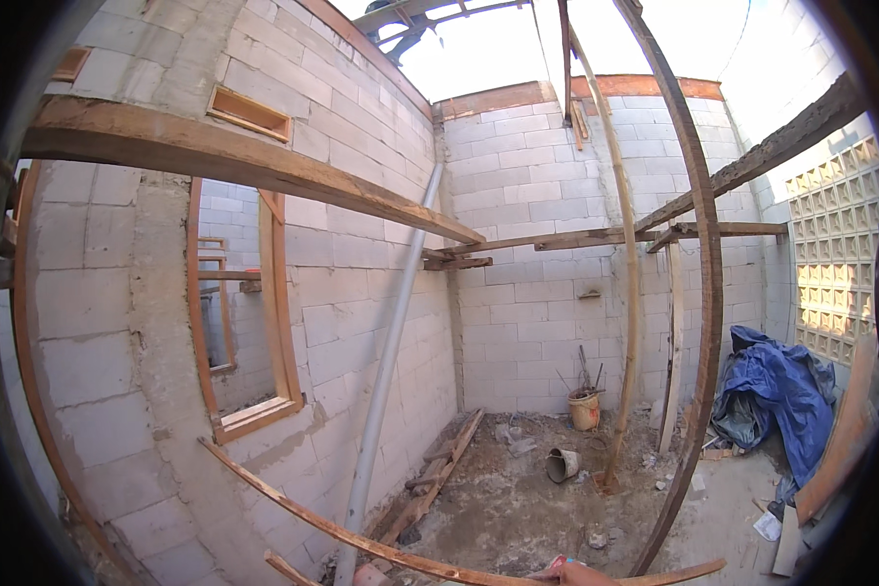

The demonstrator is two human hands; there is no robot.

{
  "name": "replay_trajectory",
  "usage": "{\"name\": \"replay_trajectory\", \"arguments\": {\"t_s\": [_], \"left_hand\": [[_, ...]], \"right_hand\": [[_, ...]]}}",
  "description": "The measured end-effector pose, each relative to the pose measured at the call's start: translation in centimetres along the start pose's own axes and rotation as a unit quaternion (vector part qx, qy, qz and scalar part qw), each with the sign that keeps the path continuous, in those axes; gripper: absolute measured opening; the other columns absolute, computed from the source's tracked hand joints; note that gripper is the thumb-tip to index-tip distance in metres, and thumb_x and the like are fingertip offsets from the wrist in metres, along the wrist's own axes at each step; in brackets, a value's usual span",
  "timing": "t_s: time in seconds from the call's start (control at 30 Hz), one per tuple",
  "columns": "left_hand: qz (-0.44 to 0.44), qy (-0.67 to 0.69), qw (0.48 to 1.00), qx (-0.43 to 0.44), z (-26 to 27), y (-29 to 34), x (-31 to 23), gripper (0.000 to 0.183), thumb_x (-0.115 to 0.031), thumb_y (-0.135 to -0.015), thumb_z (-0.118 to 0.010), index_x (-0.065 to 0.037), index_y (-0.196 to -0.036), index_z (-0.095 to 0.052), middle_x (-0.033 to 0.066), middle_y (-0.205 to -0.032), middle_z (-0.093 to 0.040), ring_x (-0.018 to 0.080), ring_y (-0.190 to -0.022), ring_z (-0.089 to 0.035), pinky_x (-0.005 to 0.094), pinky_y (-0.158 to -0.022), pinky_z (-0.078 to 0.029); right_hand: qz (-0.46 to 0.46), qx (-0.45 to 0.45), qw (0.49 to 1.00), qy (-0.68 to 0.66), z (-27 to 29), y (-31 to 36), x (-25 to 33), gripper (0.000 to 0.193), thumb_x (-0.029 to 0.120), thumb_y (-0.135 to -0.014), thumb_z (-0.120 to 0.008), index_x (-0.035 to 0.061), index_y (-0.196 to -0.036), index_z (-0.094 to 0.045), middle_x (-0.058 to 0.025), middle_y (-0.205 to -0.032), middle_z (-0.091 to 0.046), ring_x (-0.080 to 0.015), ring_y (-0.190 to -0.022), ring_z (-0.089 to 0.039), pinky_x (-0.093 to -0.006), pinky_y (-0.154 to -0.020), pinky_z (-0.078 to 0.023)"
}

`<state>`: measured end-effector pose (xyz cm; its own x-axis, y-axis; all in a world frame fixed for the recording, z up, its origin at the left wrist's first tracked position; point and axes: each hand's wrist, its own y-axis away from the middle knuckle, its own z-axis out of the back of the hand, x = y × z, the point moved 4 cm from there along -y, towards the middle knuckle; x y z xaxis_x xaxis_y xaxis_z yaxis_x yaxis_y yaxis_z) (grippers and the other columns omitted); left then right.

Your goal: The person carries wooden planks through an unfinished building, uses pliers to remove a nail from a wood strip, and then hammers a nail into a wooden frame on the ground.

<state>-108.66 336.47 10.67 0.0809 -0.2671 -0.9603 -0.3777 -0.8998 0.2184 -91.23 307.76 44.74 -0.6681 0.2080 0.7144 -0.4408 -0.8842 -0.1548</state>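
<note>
A long, narrow wooden strip (400, 555) crosses the bottom of the head view, rising to the left toward the window frame. My right hand (588, 574) is at the lower edge, closed around the strip right of its middle; a small red and light-blue patch shows by the fingers. Further left, just under the strip, a pinkish shape (371, 575) is cut off by the lower edge; it seems to be my left hand, but its fingers cannot be made out. A shorter piece of wood (288, 568) pokes up left of it.
A grey pipe (389, 371) leans against the left block wall beside a wooden window frame (283, 293). Heavy beams (264, 161) span overhead, and upright poles (627, 293) stand ahead. Buckets (563, 465), a wooden ladder (439, 474) and a blue tarp (776, 391) lie about the dirt floor.
</note>
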Motion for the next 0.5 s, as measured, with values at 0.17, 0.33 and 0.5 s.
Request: {"name": "replay_trajectory", "arguments": {"t_s": [0.17, 0.33, 0.5], "left_hand": [[0.007, 0.002, 1.000, 0.002, 0.1, 0.5, 0.1, 0.052, -0.050, -0.097, -0.051, 0.001, -0.104, -0.058, 0.0135, -0.092, -0.059, 0.0262, -0.079, -0.054, 0.0420, -0.071, -0.043], [0.013, 0.005, 1.000, 0.008, 0.0, 0.8, 0.1, 0.054, -0.051, -0.097, -0.050, 0.001, -0.107, -0.057, 0.0144, -0.095, -0.059, 0.0270, -0.082, -0.054, 0.0426, -0.074, -0.043], [0.019, 0.008, 1.000, 0.014, 0.1, 1.1, 0.2, 0.056, -0.053, -0.097, -0.049, 0.002, -0.109, -0.056, 0.0153, -0.099, -0.058, 0.0278, -0.085, -0.054, 0.0432, -0.077, -0.043]], "right_hand": [[0.015, -0.026, 0.999, -0.023, 0.1, 0.4, 1.1, 0.044, 0.042, -0.079, -0.068, 0.0070, -0.106, -0.071, -0.0127, -0.070, -0.060, -0.0198, -0.064, -0.050, -0.0414, -0.059, -0.044], [-0.033, 0.017, 0.999, 0.010, 0.8, 0.8, 2.8, 0.041, 0.037, -0.077, -0.067, 0.0043, -0.101, -0.070, -0.0168, -0.071, -0.060, -0.0221, -0.064, -0.051, -0.0434, -0.060, -0.044], [0.029, -0.006, 0.999, -0.013, 0.2, 1.0, 2.4, 0.040, 0.035, -0.076, -0.068, 0.0031, -0.100, -0.069, -0.0155, -0.069, -0.057, -0.0214, -0.062, -0.050, -0.0433, -0.059, -0.043]]}}
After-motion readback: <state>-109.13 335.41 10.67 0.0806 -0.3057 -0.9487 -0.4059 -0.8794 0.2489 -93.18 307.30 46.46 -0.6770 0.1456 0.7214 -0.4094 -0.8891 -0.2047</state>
